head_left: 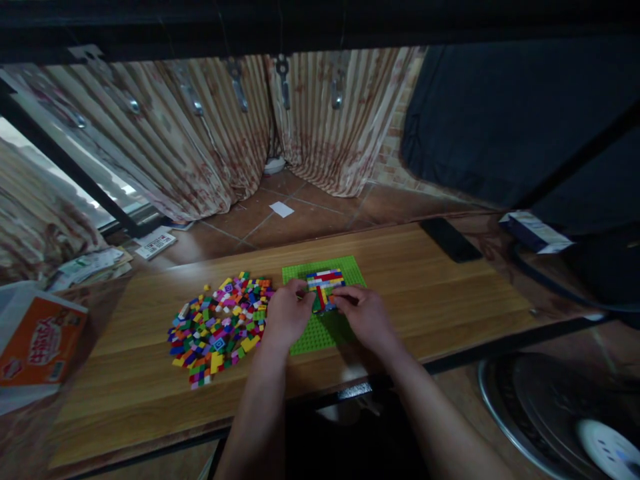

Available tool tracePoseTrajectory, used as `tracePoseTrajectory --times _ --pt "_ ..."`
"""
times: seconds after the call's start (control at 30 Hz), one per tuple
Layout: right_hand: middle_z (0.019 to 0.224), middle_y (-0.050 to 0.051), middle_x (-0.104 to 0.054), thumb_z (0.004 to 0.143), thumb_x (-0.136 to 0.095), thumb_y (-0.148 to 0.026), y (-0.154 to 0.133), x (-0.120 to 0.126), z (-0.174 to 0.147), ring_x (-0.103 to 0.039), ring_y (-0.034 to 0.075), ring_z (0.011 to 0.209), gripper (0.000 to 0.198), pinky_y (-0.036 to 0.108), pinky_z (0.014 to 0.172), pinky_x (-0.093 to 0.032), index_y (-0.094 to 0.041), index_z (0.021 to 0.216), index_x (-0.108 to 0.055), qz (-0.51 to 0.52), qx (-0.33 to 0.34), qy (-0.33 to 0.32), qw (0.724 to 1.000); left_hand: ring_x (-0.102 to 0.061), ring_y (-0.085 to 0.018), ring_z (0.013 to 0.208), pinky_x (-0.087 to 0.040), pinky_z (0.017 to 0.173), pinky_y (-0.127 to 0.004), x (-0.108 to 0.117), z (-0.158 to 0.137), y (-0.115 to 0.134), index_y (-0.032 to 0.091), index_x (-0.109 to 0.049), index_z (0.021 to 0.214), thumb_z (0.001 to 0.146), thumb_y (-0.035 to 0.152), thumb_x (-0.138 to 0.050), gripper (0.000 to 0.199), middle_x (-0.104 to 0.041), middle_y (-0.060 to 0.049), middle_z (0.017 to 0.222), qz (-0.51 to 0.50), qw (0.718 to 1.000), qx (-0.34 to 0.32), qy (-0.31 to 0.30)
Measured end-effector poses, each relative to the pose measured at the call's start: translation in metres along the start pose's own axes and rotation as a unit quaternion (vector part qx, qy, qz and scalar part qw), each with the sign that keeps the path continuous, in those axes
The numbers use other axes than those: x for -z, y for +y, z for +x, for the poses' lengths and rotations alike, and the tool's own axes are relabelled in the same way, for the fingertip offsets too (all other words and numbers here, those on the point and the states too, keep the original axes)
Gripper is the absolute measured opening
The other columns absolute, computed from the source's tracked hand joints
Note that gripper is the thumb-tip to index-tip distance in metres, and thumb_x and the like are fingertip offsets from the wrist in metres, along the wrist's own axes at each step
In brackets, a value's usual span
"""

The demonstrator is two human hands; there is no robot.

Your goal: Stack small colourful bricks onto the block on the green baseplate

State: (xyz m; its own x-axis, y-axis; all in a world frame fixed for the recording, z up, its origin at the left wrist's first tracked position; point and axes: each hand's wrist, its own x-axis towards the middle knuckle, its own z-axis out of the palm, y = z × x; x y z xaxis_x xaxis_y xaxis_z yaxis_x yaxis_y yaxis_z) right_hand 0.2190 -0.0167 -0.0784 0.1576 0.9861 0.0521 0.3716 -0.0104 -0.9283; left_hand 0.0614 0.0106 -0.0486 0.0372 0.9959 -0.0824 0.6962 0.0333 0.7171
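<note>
A green studded baseplate [300, 341] lies on the wooden table. On its upper middle sits a multicoloured toy brick build [326, 279], with red, white, blue and yellow rows. My left hand [291, 312] is closed at the left edge of this build, thumb and index finger against it beside a dark green piece. From the other side my right hand [367, 315] pinches at the lower right edge of the build. The fingertips partly cover the bricks there, so any loose brick between them cannot be made out. Left of the baseplate spreads a pile of loose toy bricks [225, 323].
A black phone [450, 240] lies at the table's [400, 280] right rear. An orange-labelled plastic box [43, 340] stands beyond the left end. A small carton [535, 231] is past the right end. Metal hooks [285, 90] hang from a dark bar overhead.
</note>
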Motion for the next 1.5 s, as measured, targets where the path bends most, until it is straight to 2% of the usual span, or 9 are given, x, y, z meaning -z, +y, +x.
tracePoseTrajectory --times 0.2,0.37,0.5,0.73,0.97,1.37,1.5 --pt "0.085 0.007 -0.073 0.079 -0.059 -0.027 -0.005 -0.005 -0.001 -0.066 0.02 0.075 0.019 0.034 0.073 -0.051 -0.02 0.089 -0.074 -0.034 0.003 0.027 0.999 -0.067 -0.021 0.087 -0.048 0.079 -0.031 -0.005 -0.007 0.005 0.013 -0.062 0.113 0.079 0.02 -0.062 0.035 -0.072 -0.011 0.097 0.003 1.0 0.011 -0.01" --pt "0.07 0.004 -0.072 0.077 -0.061 -0.032 -0.008 -0.007 -0.001 -0.064 0.019 0.064 0.016 0.032 0.065 -0.048 -0.021 0.075 -0.072 -0.085 0.001 0.054 0.995 -0.067 -0.023 0.091 -0.048 0.081 -0.033 -0.005 -0.011 0.008 0.013 -0.061 0.115 0.079 0.02 -0.062 0.036 -0.072 -0.012 0.096 -0.002 1.0 0.016 -0.001" --pt "0.066 0.004 -0.071 0.079 -0.059 -0.035 -0.007 -0.007 -0.001 -0.063 0.019 0.061 0.02 0.03 0.061 -0.046 -0.021 0.075 -0.072 -0.102 -0.004 0.052 0.993 -0.068 -0.023 0.088 -0.049 0.078 -0.033 -0.006 -0.013 0.009 0.014 -0.06 0.116 0.079 0.018 -0.061 0.037 -0.072 -0.012 0.094 0.003 1.0 0.027 -0.008" --pt "0.068 0.005 -0.071 0.081 -0.055 -0.033 -0.013 -0.008 -0.004 -0.063 0.019 0.062 0.022 0.03 0.061 -0.042 -0.019 0.077 -0.072 -0.154 0.009 0.063 0.986 -0.068 -0.025 0.09 -0.049 0.077 -0.033 -0.011 -0.011 0.007 0.013 -0.057 0.12 0.08 0.02 -0.06 0.04 -0.072 -0.013 0.094 0.02 0.999 0.029 -0.008" --pt "0.08 0.007 -0.072 0.082 -0.054 -0.03 -0.01 -0.012 -0.007 -0.064 0.021 0.071 0.021 0.031 0.065 -0.041 -0.02 0.076 -0.071 -0.208 0.033 0.082 0.974 -0.067 -0.027 0.093 -0.048 0.08 -0.035 -0.013 -0.014 0.009 0.012 -0.056 0.121 0.082 0.023 -0.059 0.041 -0.071 -0.014 0.096 0.055 0.998 0.018 0.006" --pt "0.067 0.004 -0.071 0.077 -0.056 -0.033 -0.008 -0.015 -0.002 -0.061 0.019 0.062 0.021 0.03 0.06 -0.041 -0.021 0.068 -0.07 -0.165 0.001 0.09 0.982 -0.067 -0.025 0.094 -0.048 0.081 -0.033 -0.014 -0.016 0.015 0.013 -0.057 0.12 0.082 0.024 -0.059 0.039 -0.071 -0.014 0.097 0.08 0.996 0.03 0.017" --pt "0.067 0.004 -0.07 0.077 -0.056 -0.032 -0.005 -0.014 0.0 -0.062 0.019 0.063 0.019 0.029 0.061 -0.041 -0.021 0.067 -0.068 -0.143 0.005 0.065 0.988 -0.067 -0.025 0.095 -0.048 0.081 -0.033 -0.014 -0.015 0.012 0.013 -0.057 0.119 0.081 0.024 -0.06 0.04 -0.071 -0.014 0.097 0.073 0.997 0.027 0.022"
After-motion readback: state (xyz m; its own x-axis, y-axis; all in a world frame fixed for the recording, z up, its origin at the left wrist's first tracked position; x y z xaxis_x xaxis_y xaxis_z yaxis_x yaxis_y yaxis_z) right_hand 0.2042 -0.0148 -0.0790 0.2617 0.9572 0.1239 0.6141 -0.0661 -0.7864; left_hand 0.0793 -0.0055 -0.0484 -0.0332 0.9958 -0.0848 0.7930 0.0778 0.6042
